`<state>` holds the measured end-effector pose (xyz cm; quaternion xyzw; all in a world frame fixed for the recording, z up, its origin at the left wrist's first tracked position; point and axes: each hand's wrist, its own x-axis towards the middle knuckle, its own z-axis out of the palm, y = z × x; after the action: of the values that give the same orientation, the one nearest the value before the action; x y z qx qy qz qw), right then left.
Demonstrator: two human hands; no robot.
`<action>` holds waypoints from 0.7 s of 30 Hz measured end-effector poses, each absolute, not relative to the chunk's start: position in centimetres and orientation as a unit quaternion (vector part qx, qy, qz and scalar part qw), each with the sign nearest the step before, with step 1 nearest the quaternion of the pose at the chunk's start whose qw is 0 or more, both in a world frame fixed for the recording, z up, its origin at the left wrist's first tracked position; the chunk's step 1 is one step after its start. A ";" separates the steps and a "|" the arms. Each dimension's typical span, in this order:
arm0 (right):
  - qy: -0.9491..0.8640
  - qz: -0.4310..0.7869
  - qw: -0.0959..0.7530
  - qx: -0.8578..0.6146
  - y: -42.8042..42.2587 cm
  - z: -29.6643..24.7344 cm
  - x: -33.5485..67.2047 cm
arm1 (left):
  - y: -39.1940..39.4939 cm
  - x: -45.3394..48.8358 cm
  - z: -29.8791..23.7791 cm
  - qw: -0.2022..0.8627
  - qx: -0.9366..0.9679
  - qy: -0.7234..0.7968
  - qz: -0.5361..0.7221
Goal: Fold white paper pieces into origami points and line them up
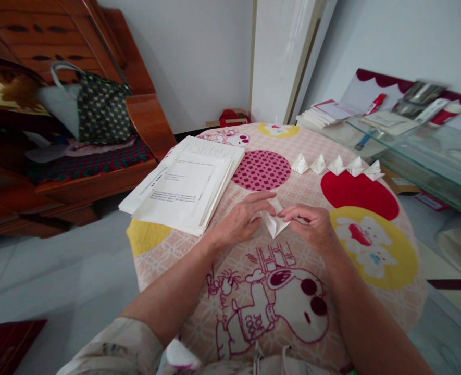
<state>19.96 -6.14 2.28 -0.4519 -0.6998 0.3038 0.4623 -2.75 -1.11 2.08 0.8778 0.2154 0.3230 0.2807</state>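
Patterned sleeve (pixel 116 344) nearest; white paper (pixel 274 225) folded, near end pointed

Two hands, a left hand (pixel 241 216) and a right hand (pixel 311 221), meet at one folded white paper (pixel 275 225) over one round table (pixel 402 307). From them, five folded paper pieces (pixel 337 164) line up between 1 and 2 o'clock; one heap of printed sheets (pixel 179 190), individually uncountable, lies at 10 o'clock.
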 end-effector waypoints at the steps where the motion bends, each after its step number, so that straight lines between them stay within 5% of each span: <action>1: -0.706 0.301 0.454 -0.452 -6.1 2.3 20.2 | -1.0 -2.9 2.1 0.276 0.881 0.217 0.317; 21: -0.746 0.259 0.287 -0.542 -6.3 1.8 22.5 | 0.3 -3.5 0.1 0.233 0.939 0.148 0.204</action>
<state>22.53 -6.25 1.78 -0.5419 -0.7462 0.2592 0.2869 -3.51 0.29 0.05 0.9393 0.1481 0.2038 0.2327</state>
